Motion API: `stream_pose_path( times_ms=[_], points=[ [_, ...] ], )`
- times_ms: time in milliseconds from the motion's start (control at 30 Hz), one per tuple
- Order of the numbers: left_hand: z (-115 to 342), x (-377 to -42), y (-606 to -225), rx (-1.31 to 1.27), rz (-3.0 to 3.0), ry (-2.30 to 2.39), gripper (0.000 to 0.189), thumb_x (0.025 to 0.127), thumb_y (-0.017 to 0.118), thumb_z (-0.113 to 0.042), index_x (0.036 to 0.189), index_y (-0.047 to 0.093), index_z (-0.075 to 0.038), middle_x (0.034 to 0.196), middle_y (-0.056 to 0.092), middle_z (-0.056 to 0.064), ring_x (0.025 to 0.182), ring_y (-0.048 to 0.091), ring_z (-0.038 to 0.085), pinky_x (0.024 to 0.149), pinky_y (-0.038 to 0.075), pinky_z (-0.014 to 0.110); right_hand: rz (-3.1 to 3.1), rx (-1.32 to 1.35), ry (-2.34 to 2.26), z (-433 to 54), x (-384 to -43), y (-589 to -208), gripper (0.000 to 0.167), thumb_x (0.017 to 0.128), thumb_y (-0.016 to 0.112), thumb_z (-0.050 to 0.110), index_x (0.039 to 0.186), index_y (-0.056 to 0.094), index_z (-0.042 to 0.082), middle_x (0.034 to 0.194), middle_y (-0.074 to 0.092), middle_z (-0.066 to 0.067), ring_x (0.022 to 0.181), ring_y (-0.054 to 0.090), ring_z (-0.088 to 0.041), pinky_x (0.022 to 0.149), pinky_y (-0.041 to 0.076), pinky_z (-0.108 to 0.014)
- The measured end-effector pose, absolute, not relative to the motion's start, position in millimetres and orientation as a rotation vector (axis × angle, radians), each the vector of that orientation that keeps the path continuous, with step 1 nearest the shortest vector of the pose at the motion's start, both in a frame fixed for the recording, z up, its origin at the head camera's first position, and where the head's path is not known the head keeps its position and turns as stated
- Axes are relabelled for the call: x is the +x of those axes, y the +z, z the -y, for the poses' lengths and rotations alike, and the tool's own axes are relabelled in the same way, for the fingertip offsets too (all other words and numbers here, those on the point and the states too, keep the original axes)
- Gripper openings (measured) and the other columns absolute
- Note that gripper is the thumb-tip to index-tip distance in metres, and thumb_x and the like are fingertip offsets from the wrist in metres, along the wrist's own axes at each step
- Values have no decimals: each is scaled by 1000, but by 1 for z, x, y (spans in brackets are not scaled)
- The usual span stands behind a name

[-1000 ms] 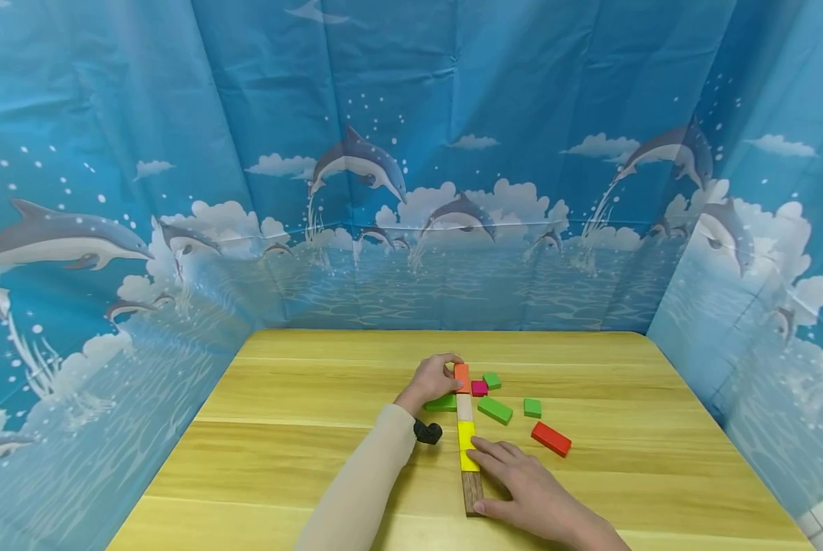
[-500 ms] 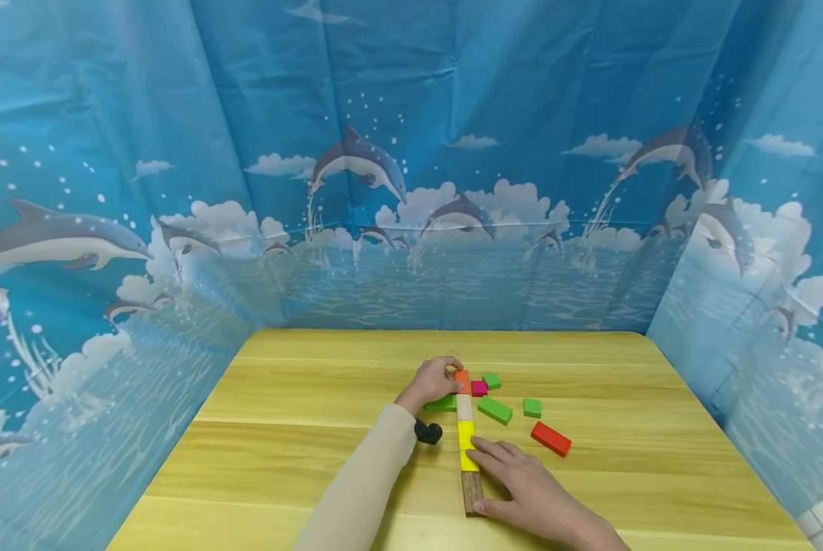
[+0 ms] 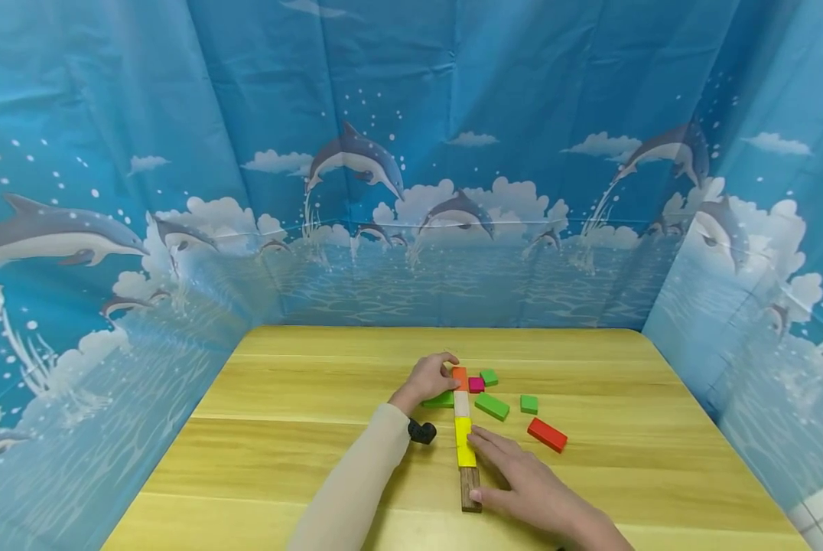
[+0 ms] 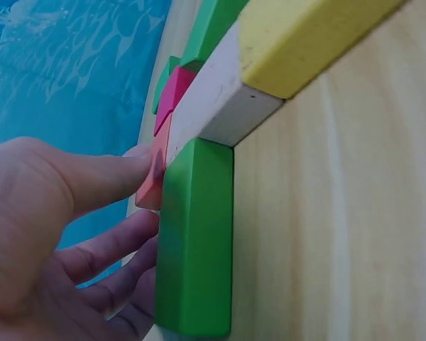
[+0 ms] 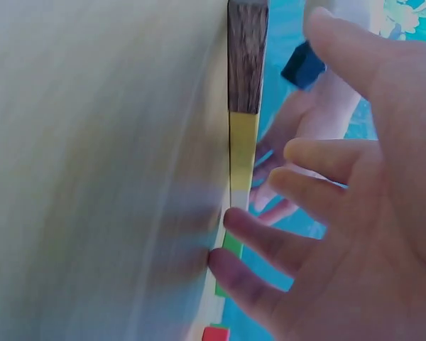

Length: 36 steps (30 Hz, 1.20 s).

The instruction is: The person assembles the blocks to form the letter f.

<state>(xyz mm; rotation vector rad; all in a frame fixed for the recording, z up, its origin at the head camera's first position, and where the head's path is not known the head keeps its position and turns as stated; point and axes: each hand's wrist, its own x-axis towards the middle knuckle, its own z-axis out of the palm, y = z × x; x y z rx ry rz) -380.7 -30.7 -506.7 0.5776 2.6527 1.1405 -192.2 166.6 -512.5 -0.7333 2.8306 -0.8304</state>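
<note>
A straight row of blocks runs away from the person: a brown wood-grained block (image 3: 468,484), yellow blocks (image 3: 463,450), a whitish block (image 3: 461,403) and an orange block (image 3: 462,375) at the far end. My left hand (image 3: 425,380) pinches the orange block, its thumb on the near side in the left wrist view. Beside that thumb lies a long green block (image 4: 197,241), touching the row's left side. My right hand (image 3: 525,486) is spread at the row's near right, thumb by the brown block and fingertips by the yellow; contact is hard to tell.
Right of the row lie a magenta block (image 3: 476,385), a small green block (image 3: 489,377), a longer green block (image 3: 492,406), another small green block (image 3: 529,404) and a red block (image 3: 547,435). A dolphin-print curtain (image 3: 411,283) borders the wooden table (image 3: 260,444).
The far end of the orange block came slightly nearer early on, with my left fingers on it. My right fingers have shifted a little over the row; the head view moved slightly.
</note>
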Motion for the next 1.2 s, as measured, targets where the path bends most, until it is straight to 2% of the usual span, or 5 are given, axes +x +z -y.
stream_pose_path(
  times_ms=[100, 300, 567, 933, 1200],
  points=[
    [34, -376, -503, 644, -2714, 1077, 42, 95, 73, -17, 135, 63, -11, 96, 62, 4, 80, 58, 18, 66, 49, 32, -2838, -718, -887, -169, -195, -511, 78, 92, 61, 63, 156, 41, 23, 162, 32, 2, 144, 36, -30, 106, 38, -60],
    [42, -357, -494, 779, -2818, 983, 36, 98, 70, -22, 131, 66, -12, 123, 58, 14, 112, 55, 27, 88, 51, 41, -2963, -681, -857, -178, -203, -502, 64, 93, 68, 52, 147, 55, 20, 153, 46, -4, 137, 46, -32, 103, 43, -57],
    [60, -320, -489, 924, -2860, 862, 41, 99, 67, -30, 138, 63, -15, 135, 55, 7, 126, 50, 27, 100, 46, 46, -3107, -636, -872, -184, -229, -488, 51, 93, 75, 32, 140, 61, 18, 135, 61, -3, 118, 61, -28, 92, 52, -53],
    [62, -280, -494, 1003, -2789, 543, 92, 90, 56, -73, 162, 27, -23, 165, 19, 17, 151, 9, 43, 115, 14, 66, -3115, -525, -912, -187, -264, -491, 47, 94, 74, 22, 138, 62, 8, 128, 63, -15, 111, 64, -35, 88, 53, -55],
    [56, -269, -501, 948, -2756, 490, 104, 86, 52, -80, 163, 18, -20, 167, 6, 18, 152, -2, 43, 113, 8, 70, -3113, -524, -802, -186, -281, -497, 45, 91, 77, 20, 131, 66, 4, 112, 66, -12, 96, 65, -26, 84, 55, -48]
  ],
)
